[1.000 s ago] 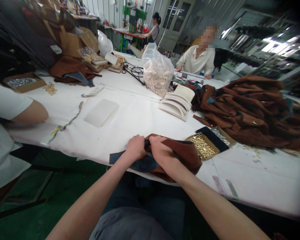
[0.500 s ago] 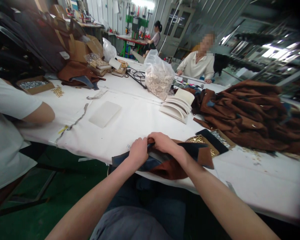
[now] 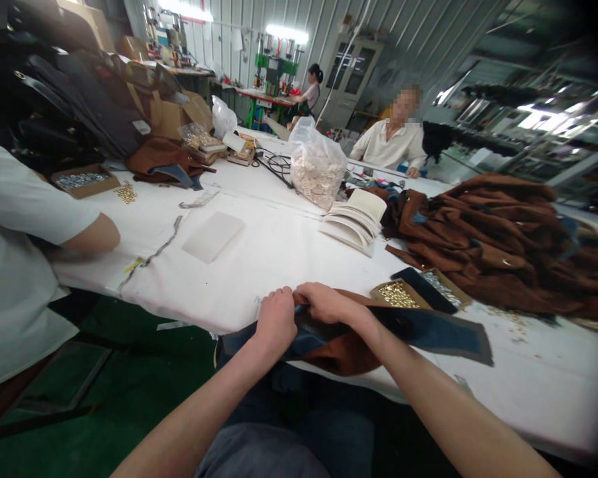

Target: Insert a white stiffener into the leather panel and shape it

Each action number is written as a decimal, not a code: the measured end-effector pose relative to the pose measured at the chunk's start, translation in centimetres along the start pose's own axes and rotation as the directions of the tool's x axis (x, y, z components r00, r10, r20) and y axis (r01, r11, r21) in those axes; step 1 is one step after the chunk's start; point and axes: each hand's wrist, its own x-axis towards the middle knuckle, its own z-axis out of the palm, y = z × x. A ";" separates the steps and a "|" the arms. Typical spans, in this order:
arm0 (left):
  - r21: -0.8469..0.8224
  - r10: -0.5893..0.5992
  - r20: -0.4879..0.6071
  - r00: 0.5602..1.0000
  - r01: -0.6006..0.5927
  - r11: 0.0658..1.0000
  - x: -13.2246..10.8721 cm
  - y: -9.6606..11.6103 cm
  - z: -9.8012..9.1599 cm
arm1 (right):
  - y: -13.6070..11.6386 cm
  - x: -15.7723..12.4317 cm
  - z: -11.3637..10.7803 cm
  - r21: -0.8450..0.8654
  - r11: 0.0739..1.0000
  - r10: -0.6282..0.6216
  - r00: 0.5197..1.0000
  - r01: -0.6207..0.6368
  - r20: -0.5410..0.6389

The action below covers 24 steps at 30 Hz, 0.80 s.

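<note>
A piece of brown fabric with a dark blue backing (image 3: 343, 355) lies bunched at the front edge of the white table. My left hand (image 3: 278, 318) is closed on its upper edge. Right beside it, my right hand (image 3: 323, 302) pinches the same edge, and the two hands nearly touch. Whatever small part may lie between the fingertips is hidden. A blue strip of the fabric (image 3: 448, 334) stretches out flat to the right, under my right forearm. Just beyond it stands an open box of small gold metal fittings (image 3: 397, 294).
Silver fittings (image 3: 441, 287) fill a box on the right, near a large heap of brown fabric (image 3: 518, 239). A stack of pale sheets (image 3: 353, 222) and a clear bag (image 3: 317, 166) lie ahead. A co-worker's arm (image 3: 92, 232) is at left; another person (image 3: 391, 141) sits opposite.
The right end of the fabric has unfolded and now lies flat further right, blue side up. Both hands keep their grip. The view has tilted up slightly.
</note>
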 end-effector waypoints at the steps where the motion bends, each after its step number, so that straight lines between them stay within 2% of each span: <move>1: -0.029 -0.007 0.009 1.000 0.007 1.000 -0.3 0.0 -0.3 | -0.3 -0.4 0.1 -0.010 1.000 -0.016 1.000 0.015 -0.026; 3: -0.116 -0.019 0.050 0.999 0.025 0.993 -1.0 -0.4 -1.0 | -0.8 -1.3 0.6 -0.027 0.999 -0.034 0.996 0.032 -0.085; 6: -0.310 -0.001 0.169 0.986 0.055 0.949 -1.6 -1.9 -2.6 | -1.6 -2.9 1.2 -0.040 0.999 -0.022 0.989 0.017 -0.143; 9: -0.510 0.102 0.302 0.948 0.070 0.858 -1.7 -3.4 -4.5 | -2.4 -4.5 1.2 -0.098 0.995 -0.048 0.973 0.027 -0.225; 11: -0.603 0.160 0.341 0.926 0.085 0.793 -1.9 -3.8 -5.6 | -2.7 -5.7 0.8 -0.135 0.989 -0.107 0.943 0.068 -0.315; 14: -0.697 0.182 0.325 0.928 0.105 0.709 -2.6 -3.6 -6.7 | -2.9 -7.7 0.0 -0.125 0.984 -0.170 0.870 0.126 -0.463; 16: -0.793 0.276 0.316 0.908 0.093 0.603 -3.4 -3.3 -6.7 | -2.6 -9.1 -0.3 -0.105 0.979 -0.202 0.814 0.173 -0.545; 19: -0.884 0.428 0.313 0.848 0.096 0.458 -4.3 -3.0 -5.6 | -2.3 -10.7 -0.3 -0.110 0.962 -0.264 0.742 0.251 -0.617; 21: -0.874 0.426 0.322 0.845 0.093 0.478 -4.7 -2.8 -4.8 | -2.2 -11.4 0.0 -0.127 0.951 -0.297 0.715 0.282 -0.633; 24: -0.834 0.419 0.286 0.862 0.009 0.552 -4.8 -1.8 -4.1 | -2.1 -12.1 0.4 -0.169 0.939 -0.334 0.679 0.299 -0.654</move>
